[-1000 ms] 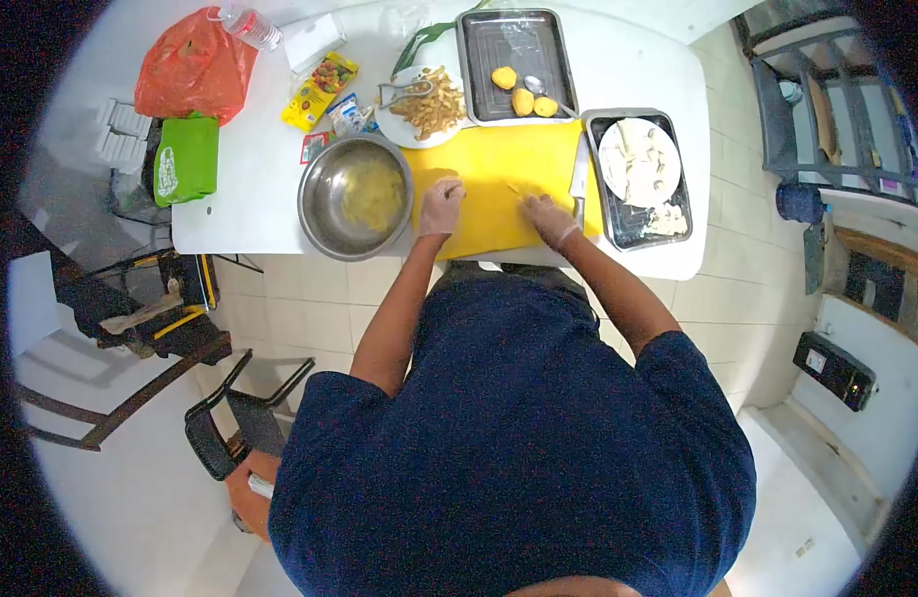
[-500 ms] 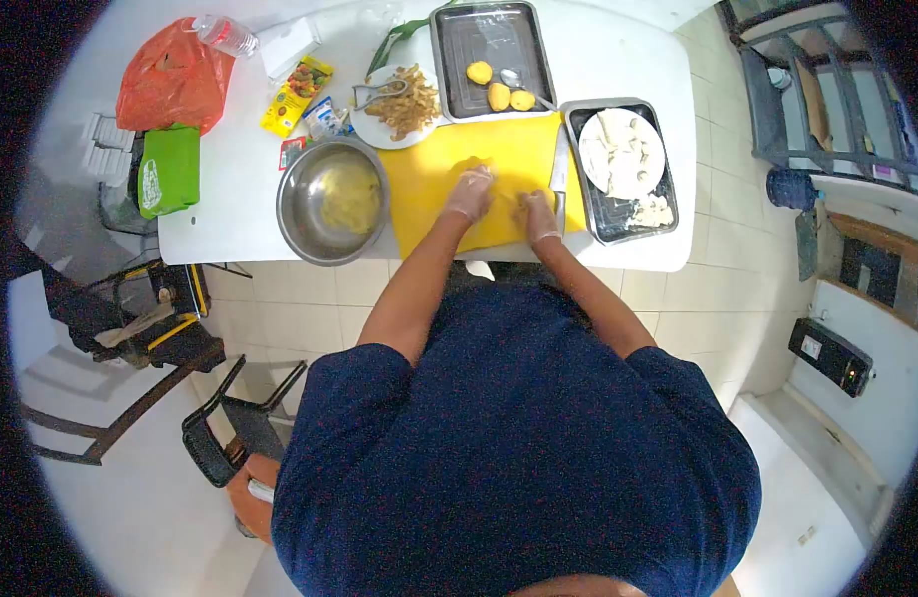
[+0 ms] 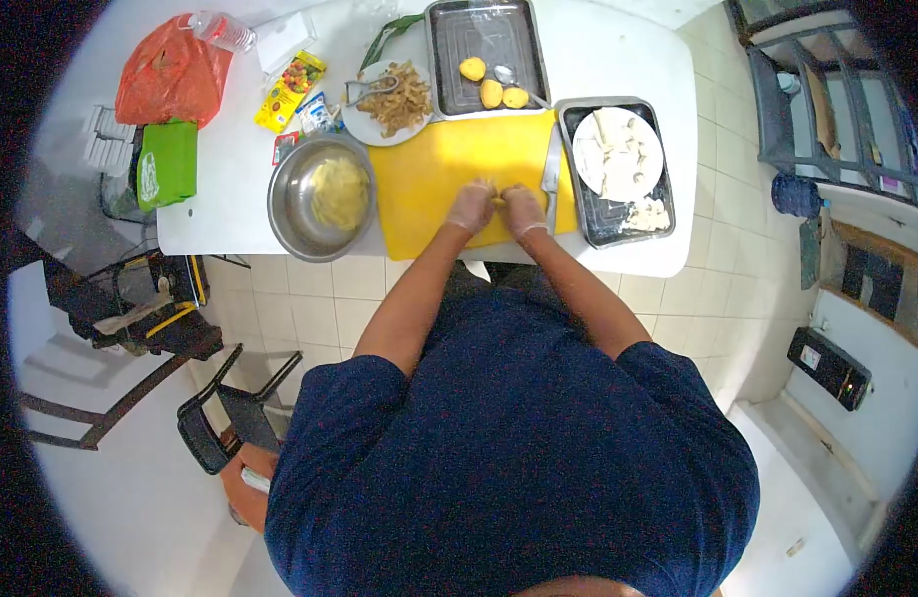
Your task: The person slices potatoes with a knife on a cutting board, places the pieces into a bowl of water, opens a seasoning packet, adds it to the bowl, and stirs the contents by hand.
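Note:
Both hands wear thin clear gloves and are close together, low over the yellow cutting board (image 3: pixel 459 154). Small yellow potato pieces (image 3: pixel 497 199) show between the fingertips; their exact shape is mostly hidden. My left hand (image 3: pixel 471 207) has its fingers closed around them from the left. Closed too, my right hand (image 3: pixel 521 209) meets them from the other side. A knife (image 3: pixel 552 171) lies along the board's right side, near the right hand. To the left, a steel bowl (image 3: pixel 285 224) contains cut yellow potato.
Behind the board are a plate (image 3: pixel 357 127) of peelings with a peeler and a dark tray (image 3: pixel 459 90) with peeled potatoes and a spoon. Another tray (image 3: pixel 603 227) at right carries a white plate of pale pieces. Seasoning packets (image 3: pixel 292 92) and bags (image 3: pixel 175 80) lie left. A person's arm (image 3: pixel 242 488) shows behind.
My hands have come together over the board, the right moving left towards the left hand. The view has shifted slightly, and more of the yellow potato in the bowl shows.

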A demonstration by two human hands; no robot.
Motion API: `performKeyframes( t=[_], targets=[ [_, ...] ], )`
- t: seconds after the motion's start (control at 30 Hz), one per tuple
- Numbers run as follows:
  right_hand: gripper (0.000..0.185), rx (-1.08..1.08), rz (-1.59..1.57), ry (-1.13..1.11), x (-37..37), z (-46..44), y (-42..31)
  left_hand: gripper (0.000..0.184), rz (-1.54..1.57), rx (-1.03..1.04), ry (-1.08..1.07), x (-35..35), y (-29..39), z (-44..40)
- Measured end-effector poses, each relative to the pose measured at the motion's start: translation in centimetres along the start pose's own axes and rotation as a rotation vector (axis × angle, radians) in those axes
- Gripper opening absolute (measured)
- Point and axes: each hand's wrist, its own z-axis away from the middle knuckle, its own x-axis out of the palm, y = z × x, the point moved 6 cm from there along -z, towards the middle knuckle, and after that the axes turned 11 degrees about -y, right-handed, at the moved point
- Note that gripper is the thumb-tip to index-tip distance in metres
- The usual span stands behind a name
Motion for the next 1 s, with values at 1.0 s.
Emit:
performKeyframes(
  t=[1.0],
  targets=[
    [0.025,0.08,-0.219,-0.001,-2.4,-1.4,-6.6,0.022,0.694,-0.431,0.172,-2.6,-4.6,2.9]
  ],
)
